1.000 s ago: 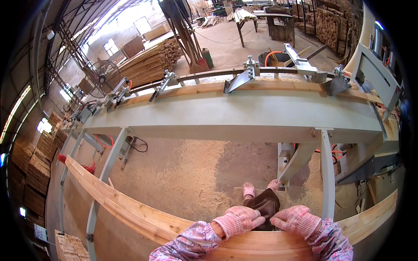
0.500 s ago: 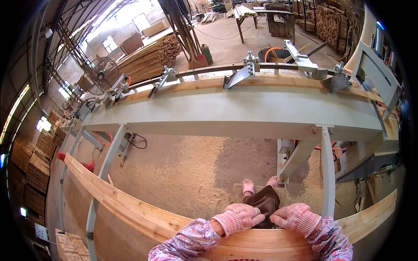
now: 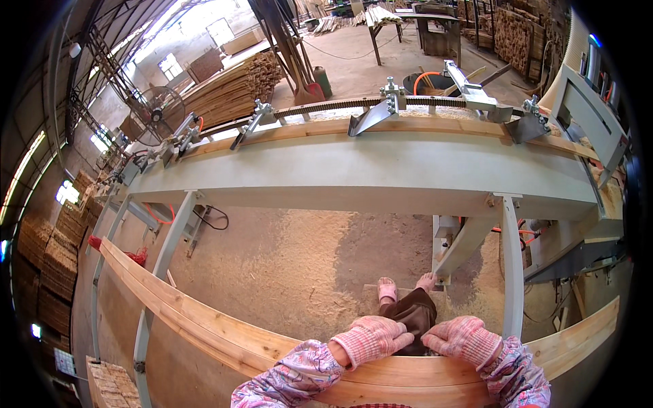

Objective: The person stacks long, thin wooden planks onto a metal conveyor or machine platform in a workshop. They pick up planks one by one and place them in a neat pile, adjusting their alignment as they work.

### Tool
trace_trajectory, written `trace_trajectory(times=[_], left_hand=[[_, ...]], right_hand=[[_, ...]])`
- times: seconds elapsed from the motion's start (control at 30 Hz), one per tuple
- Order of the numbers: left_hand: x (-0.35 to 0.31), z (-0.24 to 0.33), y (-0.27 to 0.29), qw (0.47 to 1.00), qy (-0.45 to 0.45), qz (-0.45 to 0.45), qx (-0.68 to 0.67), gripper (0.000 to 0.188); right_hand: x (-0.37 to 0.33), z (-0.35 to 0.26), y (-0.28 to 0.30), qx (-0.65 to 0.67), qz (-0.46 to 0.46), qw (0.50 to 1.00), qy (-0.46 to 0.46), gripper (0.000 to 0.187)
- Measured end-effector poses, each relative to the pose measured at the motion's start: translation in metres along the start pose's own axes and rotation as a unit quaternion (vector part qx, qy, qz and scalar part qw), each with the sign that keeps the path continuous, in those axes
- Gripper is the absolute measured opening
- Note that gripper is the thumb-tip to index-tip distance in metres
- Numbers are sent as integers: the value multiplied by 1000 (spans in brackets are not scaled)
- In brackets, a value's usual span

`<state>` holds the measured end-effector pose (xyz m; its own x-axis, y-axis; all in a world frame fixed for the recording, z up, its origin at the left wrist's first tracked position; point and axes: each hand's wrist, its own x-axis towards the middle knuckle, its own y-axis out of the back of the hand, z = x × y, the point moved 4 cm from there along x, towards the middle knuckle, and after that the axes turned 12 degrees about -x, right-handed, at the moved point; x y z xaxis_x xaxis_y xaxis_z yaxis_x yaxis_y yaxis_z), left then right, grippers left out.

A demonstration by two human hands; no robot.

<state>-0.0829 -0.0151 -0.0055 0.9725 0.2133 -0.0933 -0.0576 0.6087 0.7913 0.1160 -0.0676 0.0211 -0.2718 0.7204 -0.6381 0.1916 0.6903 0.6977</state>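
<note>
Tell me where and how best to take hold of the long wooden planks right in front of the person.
I'd grip the wooden planks along their far edge, coming from above, with the left hand and right hand spaced apart. They look long, narrow and flat, lying side by side, and open space separates that edge from the grey machine bed.

Floor (image 3: 381,234): grey-brown, pale sawdust (image 3: 299,272) spread over the middle.
Wall (image 3: 144,81): whitish, far left.
Windows (image 3: 169,66): several small bright ones, left and far left.
Roof (image 3: 41,81): dark, sloping, metal frame.
Light: daylight, bright strip (image 3: 26,170) along left side, glare far left.
Fan (image 3: 158,114): large, round, left.
Lumber stacks (image 3: 228,88): far left, more along left edge and far right.
Table (image 3: 375,49): far, pale wood strips (image 3: 382,15) on top.
Tub (image 3: 410,84): dark, far side, right of centre.
</note>
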Motion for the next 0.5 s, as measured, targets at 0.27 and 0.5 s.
trace_trajectory(times=[0.27, 0.5], left_hand=[[-1, 4, 4, 999, -21, 28, 14, 33], [2, 4, 4, 1000, 17, -15, 0, 33]], right_hand=[[-2, -2, 3, -3, -4, 1000, 3, 47], [-2, -2, 4, 6, 14, 1000, 7, 47]])
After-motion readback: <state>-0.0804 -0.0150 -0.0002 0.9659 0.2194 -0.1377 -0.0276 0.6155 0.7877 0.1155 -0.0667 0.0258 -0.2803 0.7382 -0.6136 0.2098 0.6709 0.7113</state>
